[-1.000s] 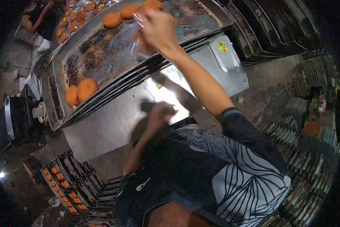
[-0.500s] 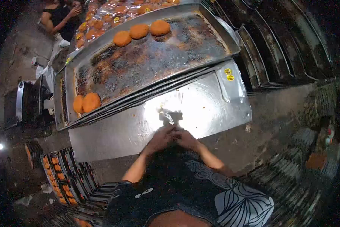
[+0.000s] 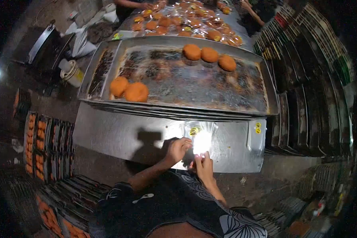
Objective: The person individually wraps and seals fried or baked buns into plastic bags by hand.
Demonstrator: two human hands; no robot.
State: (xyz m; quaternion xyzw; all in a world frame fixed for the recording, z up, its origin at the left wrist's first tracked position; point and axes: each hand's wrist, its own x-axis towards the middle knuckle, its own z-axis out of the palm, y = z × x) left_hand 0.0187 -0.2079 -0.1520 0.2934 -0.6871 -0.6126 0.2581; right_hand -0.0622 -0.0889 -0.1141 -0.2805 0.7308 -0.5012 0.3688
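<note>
My left hand (image 3: 178,150) pinches the near edge of a clear plastic bag (image 3: 194,131) with a yellow round sticker. From the right, the fingertips of my right hand (image 3: 204,168) are closed at the same edge, close to the left fingers. Strong glare hides the middle of the bag, and no bun shows in it. Both hands are over the near part of a metal table (image 3: 107,129). Just beyond lies a large stained baking tray (image 3: 174,85), on top of other trays. Three orange-brown buns (image 3: 209,55) sit at its back edge and two more buns (image 3: 136,92) at its front left.
Several bagged buns (image 3: 186,22) cover the surface behind the tray. Flat clear bags (image 3: 257,137) with yellow stickers lie at the table's right end. Racks of trays (image 3: 301,115) stand on the right, and trays of buns (image 3: 37,142) at lower left. Other people's hands (image 3: 148,5) are at the back.
My view has turned, so the tray now lies nearly level. My hands, close together before, have moved a little apart, and the stickered bag now shows spread beyond them.
</note>
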